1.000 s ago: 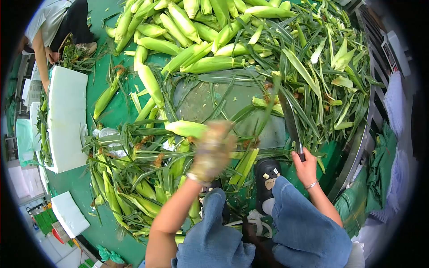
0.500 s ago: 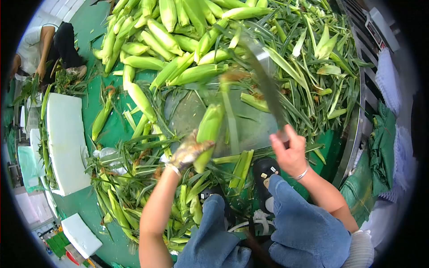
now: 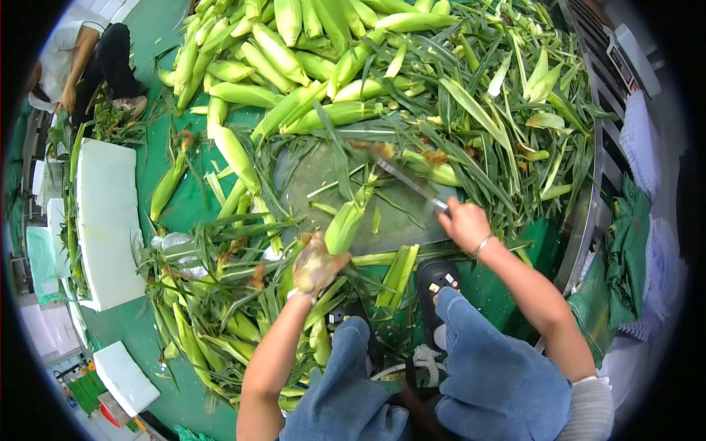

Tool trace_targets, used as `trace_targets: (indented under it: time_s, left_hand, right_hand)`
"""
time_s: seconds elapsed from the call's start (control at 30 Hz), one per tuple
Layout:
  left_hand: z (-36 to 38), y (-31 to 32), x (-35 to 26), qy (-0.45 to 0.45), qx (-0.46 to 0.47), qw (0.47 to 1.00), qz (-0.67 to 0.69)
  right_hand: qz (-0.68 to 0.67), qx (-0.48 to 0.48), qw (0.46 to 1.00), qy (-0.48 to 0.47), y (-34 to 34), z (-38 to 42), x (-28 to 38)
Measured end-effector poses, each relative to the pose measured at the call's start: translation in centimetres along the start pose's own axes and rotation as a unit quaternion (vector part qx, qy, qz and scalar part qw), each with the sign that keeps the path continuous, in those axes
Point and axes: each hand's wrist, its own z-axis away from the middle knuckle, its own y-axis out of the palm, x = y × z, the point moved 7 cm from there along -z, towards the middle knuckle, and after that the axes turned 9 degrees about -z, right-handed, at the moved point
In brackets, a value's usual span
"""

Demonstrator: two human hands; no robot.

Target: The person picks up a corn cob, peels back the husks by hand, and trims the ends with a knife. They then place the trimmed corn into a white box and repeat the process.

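My left hand (image 3: pixel 316 268), in a stained glove, is closed round the lower end of a green ear of corn (image 3: pixel 346 226). The ear leans away from me over a greyish board (image 3: pixel 404 231), its leafy tip pointing up and right. In my right hand (image 3: pixel 466 224) is the handle of a knife (image 3: pixel 413 182). Its blade slants up and left above the board, beyond the ear's tip. Brown silk and leaf pieces near the blade's end are blurred. Another husked ear (image 3: pixel 434 170) lies just past the blade.
A large heap of corn ears (image 3: pixel 279 55) lies at the back, with loose husk leaves (image 3: pixel 507 140) to the right. More leaves and ears (image 3: pixel 213 323) pile up at left. White foam slabs (image 3: pixel 110 220) stand further left, near a crouching person (image 3: pixel 81 59). A metal rail (image 3: pixel 588 213) runs along the right.
The knife has swung down and left from its raised position, and its blade now lies low across the board. My left hand and the ear have shifted slightly, the ear leaning more to the right.
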Motion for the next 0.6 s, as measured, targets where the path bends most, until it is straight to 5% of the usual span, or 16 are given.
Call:
trace_targets:
  time_s: [0.1, 0.2, 0.3, 0.4, 0.47, 0.57, 0.6]
  left_hand:
    - [-1.3, 0.9, -0.8, 0.096, -0.242, 0.946, -0.191]
    - [-4.4, 3.9, -1.6, 0.061, -0.165, 0.954, -0.241]
    - [-5.1, 2.9, -1.7, 0.029, -0.128, 0.965, -0.229]
    - [-5.0, 2.7, -1.6, 0.066, -0.165, 0.946, -0.27]
    - [-4.8, 1.6, -2.4, 0.044, -0.103, 0.96, -0.259]
    - [-3.0, -0.1, -1.9, 0.05, -0.073, 0.967, -0.238]
    - [-1.9, -0.5, -1.5, 0.062, -0.07, 0.973, -0.21]
  right_hand:
    - [-0.119, -0.05, 0.991, 0.034, -3.4, -0.9, 1.3]
    - [-0.236, -0.04, 0.971, 0.029, -7.1, -0.9, 6.8]
    - [-0.323, -0.085, 0.929, -0.16, -8.8, 0.5, 12.4]
    - [-0.339, 0.007, 0.915, -0.22, -5.0, 0.9, 12.8]
    - [-0.13, 0.093, 0.977, -0.141, 0.7, -0.1, 8.3]
    - [-0.062, 0.112, 0.99, -0.062, 2.6, -0.9, 2.8]
    - [-0.136, 0.079, 0.987, 0.027, 1.9, -1.2, 1.4]
